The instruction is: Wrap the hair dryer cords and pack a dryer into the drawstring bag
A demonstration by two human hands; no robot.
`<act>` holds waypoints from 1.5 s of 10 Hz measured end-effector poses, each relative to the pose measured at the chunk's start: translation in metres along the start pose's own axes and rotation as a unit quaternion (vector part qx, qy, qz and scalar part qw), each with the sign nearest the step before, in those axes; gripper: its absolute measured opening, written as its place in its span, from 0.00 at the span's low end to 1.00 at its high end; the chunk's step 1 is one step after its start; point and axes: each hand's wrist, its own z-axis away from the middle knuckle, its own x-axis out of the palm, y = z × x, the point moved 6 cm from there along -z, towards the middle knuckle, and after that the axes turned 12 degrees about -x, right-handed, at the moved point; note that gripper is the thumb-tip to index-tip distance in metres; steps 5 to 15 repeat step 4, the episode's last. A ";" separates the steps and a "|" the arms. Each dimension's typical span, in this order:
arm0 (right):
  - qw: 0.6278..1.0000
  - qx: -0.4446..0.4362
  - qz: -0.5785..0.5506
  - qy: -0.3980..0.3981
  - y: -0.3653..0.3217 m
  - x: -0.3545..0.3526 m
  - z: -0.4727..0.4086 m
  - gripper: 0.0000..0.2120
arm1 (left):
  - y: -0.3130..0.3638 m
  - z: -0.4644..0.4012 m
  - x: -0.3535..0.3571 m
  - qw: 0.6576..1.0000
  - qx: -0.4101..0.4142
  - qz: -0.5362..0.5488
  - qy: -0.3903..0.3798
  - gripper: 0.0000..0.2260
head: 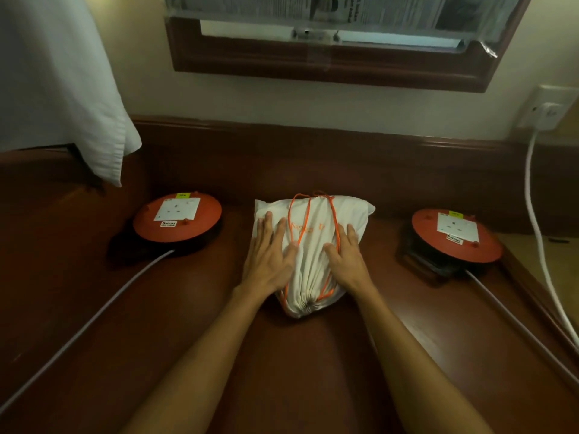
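Note:
A white drawstring bag (313, 245) with orange cords lies on the dark wooden table (297, 355), its gathered mouth toward me and pulled tight. The bag bulges; what is inside is hidden. My left hand (269, 258) rests flat on the bag's left side with fingers straight. On the bag's right side my right hand (347, 258) lies flat too, fingers straight, touching an orange cord. No hair dryer shows in view.
An orange cable reel (177, 219) with a grey cord sits at the left, another orange cable reel (454, 236) at the right. A white cable (532, 195) runs down from a wall socket (545, 112). White cloth (62, 89) hangs at the far left.

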 end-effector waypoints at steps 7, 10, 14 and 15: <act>0.954 0.004 -0.230 0.190 0.007 -0.024 0.033 0.33 | -0.033 0.027 -0.016 0.953 -0.014 0.286 0.096 0.34; 0.954 0.004 -0.230 0.190 0.007 -0.024 0.033 0.33 | -0.033 0.027 -0.016 0.953 -0.014 0.286 0.096 0.34; 0.954 0.004 -0.230 0.190 0.007 -0.024 0.033 0.33 | -0.033 0.027 -0.016 0.953 -0.014 0.286 0.096 0.34; 0.954 0.004 -0.230 0.190 0.007 -0.024 0.033 0.33 | -0.033 0.027 -0.016 0.953 -0.014 0.286 0.096 0.34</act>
